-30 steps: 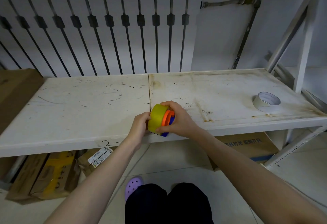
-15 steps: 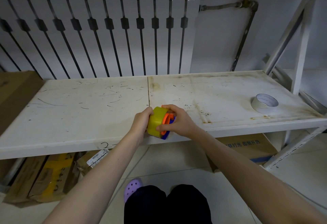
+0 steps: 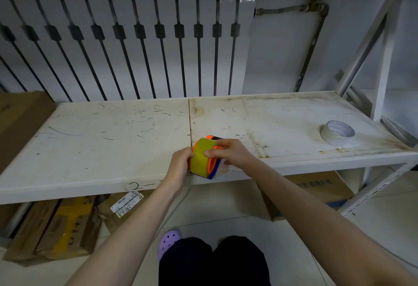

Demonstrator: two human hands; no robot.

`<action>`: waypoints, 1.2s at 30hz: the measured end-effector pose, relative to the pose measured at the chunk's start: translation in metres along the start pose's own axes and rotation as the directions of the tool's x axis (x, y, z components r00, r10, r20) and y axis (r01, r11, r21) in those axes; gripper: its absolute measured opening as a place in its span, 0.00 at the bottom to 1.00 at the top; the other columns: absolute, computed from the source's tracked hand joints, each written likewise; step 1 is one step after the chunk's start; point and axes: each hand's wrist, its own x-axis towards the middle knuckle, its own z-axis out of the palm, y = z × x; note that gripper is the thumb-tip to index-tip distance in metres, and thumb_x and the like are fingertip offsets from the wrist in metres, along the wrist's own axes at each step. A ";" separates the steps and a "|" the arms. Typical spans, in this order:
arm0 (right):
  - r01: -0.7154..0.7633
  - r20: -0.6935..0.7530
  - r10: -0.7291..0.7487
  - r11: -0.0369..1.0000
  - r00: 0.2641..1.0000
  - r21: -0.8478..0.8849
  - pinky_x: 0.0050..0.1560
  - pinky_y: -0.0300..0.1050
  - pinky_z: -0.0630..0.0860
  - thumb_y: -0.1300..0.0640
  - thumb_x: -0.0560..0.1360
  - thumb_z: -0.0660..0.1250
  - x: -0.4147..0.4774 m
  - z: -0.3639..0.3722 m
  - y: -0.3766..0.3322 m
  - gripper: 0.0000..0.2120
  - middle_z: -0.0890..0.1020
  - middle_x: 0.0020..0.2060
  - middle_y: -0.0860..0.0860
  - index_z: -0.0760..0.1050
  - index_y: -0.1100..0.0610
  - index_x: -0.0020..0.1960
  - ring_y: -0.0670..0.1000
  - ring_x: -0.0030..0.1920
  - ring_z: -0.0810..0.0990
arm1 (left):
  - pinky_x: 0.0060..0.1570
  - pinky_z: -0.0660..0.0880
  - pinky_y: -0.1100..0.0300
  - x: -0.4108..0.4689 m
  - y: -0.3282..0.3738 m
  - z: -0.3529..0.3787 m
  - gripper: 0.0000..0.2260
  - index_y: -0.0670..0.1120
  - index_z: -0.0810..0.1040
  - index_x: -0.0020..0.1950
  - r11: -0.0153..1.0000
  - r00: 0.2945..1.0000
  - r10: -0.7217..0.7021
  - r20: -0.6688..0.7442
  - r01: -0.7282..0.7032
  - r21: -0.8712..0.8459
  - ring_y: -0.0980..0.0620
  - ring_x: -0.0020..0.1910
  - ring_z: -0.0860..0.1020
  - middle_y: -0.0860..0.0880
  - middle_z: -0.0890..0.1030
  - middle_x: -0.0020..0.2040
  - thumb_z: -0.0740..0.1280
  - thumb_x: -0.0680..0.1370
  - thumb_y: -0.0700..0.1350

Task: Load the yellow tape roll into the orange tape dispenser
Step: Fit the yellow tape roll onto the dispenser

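Both hands meet at the front edge of the shelf (image 3: 90, 150), near its middle, just right of the seam. Left hand (image 3: 179, 166) is closed on the left side of the tape roll (image 3: 200, 157), fingers behind it, thumb at the near face. Right hand (image 3: 230, 152) is clamped over the top right, thumb pressing on the roll's yellow band, fingers wrapped on the dispenser (image 3: 212, 166).

Roll sits upright on edge, its yellow band facing the camera, with the dispenser's orange rim showing at its right side, an orange-and-dark tip poking out at top, and a blue part at the bottom right. Roll and dispenser touch and look nested together; whether the roll is fully seated on the hub can't be told, since the hands cover the joint.

Change vs a second ago: the pair has moved up from just off the front edge to over it, and has turned so more of the band shows and the dispenser's top end has come into view. Right thumb has shifted from the side onto the band. Left hand keeps backing the roll.

Judgement: roll looks mostly on, this reads as the press-home or tape-end-finding step. Loading likely near done; threading the tape end through the dispenser's front probably still left.

Second roll (image 3: 337, 132), white, lies flat near the right end of the shelf, well apart, untouched. Boxes (image 3: 56, 224) sit on the floor below.
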 end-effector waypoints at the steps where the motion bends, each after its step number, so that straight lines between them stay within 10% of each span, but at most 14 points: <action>1: -0.009 -0.002 0.009 1.000 1.000 0.003 0.44 0.40 0.75 0.49 0.67 0.74 -0.001 -0.001 -0.001 0.22 0.79 0.53 0.52 0.76 0.54 0.58 0.52 0.53 0.76 | 0.42 0.73 0.54 -0.001 0.000 0.000 0.24 0.38 0.77 0.55 1.000 1.000 0.011 0.008 -0.011 0.001 0.43 0.48 0.75 0.39 0.78 0.50 0.57 0.64 0.48; 8: -0.037 0.026 0.037 0.999 0.999 0.000 0.52 0.45 0.74 0.50 0.69 0.72 -0.009 0.002 -0.009 0.26 0.76 0.55 0.51 0.71 0.55 0.64 0.53 0.58 0.74 | 0.42 0.73 0.55 -0.007 0.005 -0.001 0.16 0.44 0.77 0.45 0.997 0.996 0.065 0.068 -0.067 0.032 0.44 0.42 0.76 0.42 0.79 0.43 0.58 0.63 0.46; 14: 0.370 -0.045 -0.427 0.827 0.903 -0.424 0.60 0.47 0.73 0.48 0.69 0.72 -0.024 0.013 -0.002 0.33 0.70 0.66 0.49 0.63 0.49 0.70 0.48 0.63 0.70 | 0.37 0.70 0.57 -0.005 0.010 0.000 0.10 0.42 0.73 0.45 0.999 0.999 0.021 0.050 -0.022 0.035 0.46 0.39 0.73 0.42 0.73 0.40 0.60 0.68 0.46; 28: 0.368 0.024 -0.423 0.758 0.906 -0.538 0.60 0.47 0.73 0.46 0.64 0.77 -0.021 0.005 -0.008 0.38 0.72 0.66 0.50 0.64 0.50 0.69 0.50 0.63 0.71 | 0.40 0.72 0.60 -0.004 -0.004 -0.003 0.10 0.43 0.75 0.50 0.991 0.988 0.113 0.109 -0.120 0.055 0.51 0.42 0.74 0.47 0.76 0.42 0.56 0.76 0.38; 36: 0.318 0.018 -0.361 0.796 0.932 -0.515 0.60 0.48 0.73 0.45 0.64 0.76 -0.020 0.004 -0.010 0.39 0.72 0.66 0.51 0.64 0.51 0.70 0.51 0.63 0.71 | 0.37 0.74 0.63 -0.013 -0.002 -0.005 0.13 0.45 0.78 0.43 0.987 0.980 0.124 0.153 -0.137 0.081 0.50 0.39 0.75 0.46 0.78 0.39 0.59 0.64 0.35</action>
